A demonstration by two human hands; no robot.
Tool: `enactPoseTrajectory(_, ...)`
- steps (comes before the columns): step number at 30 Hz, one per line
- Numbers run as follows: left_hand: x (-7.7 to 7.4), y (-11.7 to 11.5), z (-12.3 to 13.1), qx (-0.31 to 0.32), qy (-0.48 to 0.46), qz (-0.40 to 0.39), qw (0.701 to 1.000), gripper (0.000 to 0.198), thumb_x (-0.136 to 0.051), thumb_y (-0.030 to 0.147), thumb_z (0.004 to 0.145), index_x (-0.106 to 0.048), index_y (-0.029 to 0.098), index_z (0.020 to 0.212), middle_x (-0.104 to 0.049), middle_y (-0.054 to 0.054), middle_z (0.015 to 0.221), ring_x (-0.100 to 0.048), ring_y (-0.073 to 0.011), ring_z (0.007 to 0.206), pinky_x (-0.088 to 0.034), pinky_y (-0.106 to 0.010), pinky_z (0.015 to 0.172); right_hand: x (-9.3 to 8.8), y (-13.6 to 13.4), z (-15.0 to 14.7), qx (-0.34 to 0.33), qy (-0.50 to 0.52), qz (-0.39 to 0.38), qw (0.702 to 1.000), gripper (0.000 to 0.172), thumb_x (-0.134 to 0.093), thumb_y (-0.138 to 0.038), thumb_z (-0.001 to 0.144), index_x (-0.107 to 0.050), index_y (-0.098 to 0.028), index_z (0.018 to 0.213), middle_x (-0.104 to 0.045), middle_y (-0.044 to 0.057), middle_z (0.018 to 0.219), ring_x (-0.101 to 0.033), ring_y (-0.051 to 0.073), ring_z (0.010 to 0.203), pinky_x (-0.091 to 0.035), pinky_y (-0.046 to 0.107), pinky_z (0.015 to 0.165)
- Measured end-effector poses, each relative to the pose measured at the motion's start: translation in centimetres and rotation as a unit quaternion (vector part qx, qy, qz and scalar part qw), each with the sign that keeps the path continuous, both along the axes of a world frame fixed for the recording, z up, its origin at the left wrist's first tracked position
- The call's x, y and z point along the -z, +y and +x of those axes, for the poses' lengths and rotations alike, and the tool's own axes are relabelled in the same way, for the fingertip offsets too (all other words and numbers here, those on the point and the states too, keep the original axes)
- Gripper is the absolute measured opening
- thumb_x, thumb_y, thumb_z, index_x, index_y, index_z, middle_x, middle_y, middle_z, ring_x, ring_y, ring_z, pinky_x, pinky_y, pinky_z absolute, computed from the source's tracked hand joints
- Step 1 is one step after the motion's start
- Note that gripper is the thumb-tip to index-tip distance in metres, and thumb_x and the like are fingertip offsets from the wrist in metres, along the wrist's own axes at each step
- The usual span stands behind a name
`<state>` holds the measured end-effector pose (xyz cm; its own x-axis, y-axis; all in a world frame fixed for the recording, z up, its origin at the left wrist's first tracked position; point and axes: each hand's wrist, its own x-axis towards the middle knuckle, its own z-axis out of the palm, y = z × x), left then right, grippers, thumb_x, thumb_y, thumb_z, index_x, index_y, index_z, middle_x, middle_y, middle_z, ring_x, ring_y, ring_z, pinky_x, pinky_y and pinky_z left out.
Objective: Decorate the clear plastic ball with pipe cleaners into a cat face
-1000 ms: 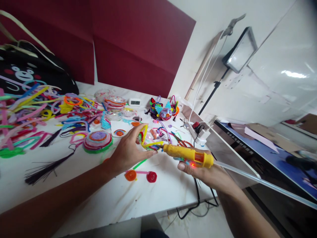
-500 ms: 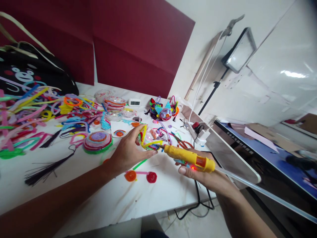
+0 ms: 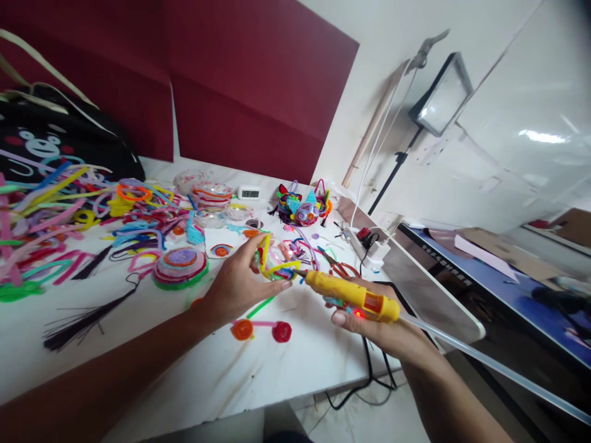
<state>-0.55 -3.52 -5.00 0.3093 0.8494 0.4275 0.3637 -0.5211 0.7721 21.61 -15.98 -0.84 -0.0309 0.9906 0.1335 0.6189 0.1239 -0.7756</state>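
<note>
My left hand (image 3: 244,277) is closed around a clear, rounded piece trimmed with colourful pipe cleaners, a yellow pipe cleaner (image 3: 282,268) running along its near side. In my right hand (image 3: 373,323) is a yellow glue gun (image 3: 348,290) with a red light on and a long clear glue stick (image 3: 489,360) coming out of its back. The gun's nozzle is at the right end of the yellow strip; whether it touches cannot be told. Below on the table lie an orange coil (image 3: 242,330) and a red coil (image 3: 281,331), joined by a pink strip.
A pile of pipe cleaners (image 3: 50,215) spreads over the table's left. Nearer are a coiled round piece (image 3: 180,268) and a black tassel (image 3: 87,320). Pliers with orange handles (image 3: 339,266) lie beyond the gun, near a power strip (image 3: 369,246). Finished colourful pieces (image 3: 305,206) stand at the back.
Both hands keep nearly the same pose, the nozzle still at the yellow strip. The whole view has shifted very slightly.
</note>
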Motion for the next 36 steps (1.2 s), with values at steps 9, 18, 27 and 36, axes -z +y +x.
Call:
enactPoseTrajectory(9,0.02,0.09,0.07,0.009,-0.017,0.016,1.0,0.081,-0.078,0.043,0.059,-0.049,0.016,0.13,-0.062,-0.014,0.127,-0.062,-0.0295,0.109,-0.054,-0.04,0.086,0.29,0.51,-0.23,-0.003,0.005,-0.004,1.0,0.025,-0.071,-0.045,0.076,-0.065,-0.022,0.081,-0.061,0.001,0.073,-0.057,0.018,0.064,-0.048,0.028,0.055)
enactPoseTrajectory(18,-0.06,-0.04,0.01,0.003,-0.007,0.02,1.0,0.082,-0.078,0.043,0.059,-0.049,0.016,0.131,-0.062,-0.014,0.129,-0.063,-0.0296,0.106,-0.055,-0.039,0.083,0.28,0.46,-0.23,-0.01,-0.012,-0.006,1.0,0.027,-0.067,-0.049,0.08,-0.069,-0.023,0.089,-0.069,0.004,0.082,-0.064,0.022,0.075,-0.056,0.032,0.065)
enactPoseTrajectory(27,0.17,0.11,0.11,-0.002,-0.008,0.018,1.0,0.085,-0.078,0.044,0.057,-0.05,0.014,0.131,-0.063,-0.014,0.127,-0.063,-0.0297,0.105,-0.054,-0.039,0.084,0.53,0.67,-0.13,-0.016,-0.013,-0.016,1.0,0.024,-0.066,-0.045,0.081,-0.069,-0.022,0.087,-0.069,0.005,0.085,-0.065,0.027,0.088,-0.055,0.037,0.079)
enactPoseTrajectory(36,0.09,0.02,0.08,-0.003,-0.009,0.017,1.0,0.087,-0.079,0.044,0.056,-0.05,0.012,0.132,-0.062,-0.015,0.128,-0.063,-0.0291,0.103,-0.054,-0.037,0.081,0.54,0.55,-0.08,-0.008,-0.006,-0.005,1.0,0.025,-0.069,-0.044,0.08,-0.072,-0.024,0.095,-0.07,0.004,0.081,-0.066,0.025,0.083,-0.056,0.037,0.076)
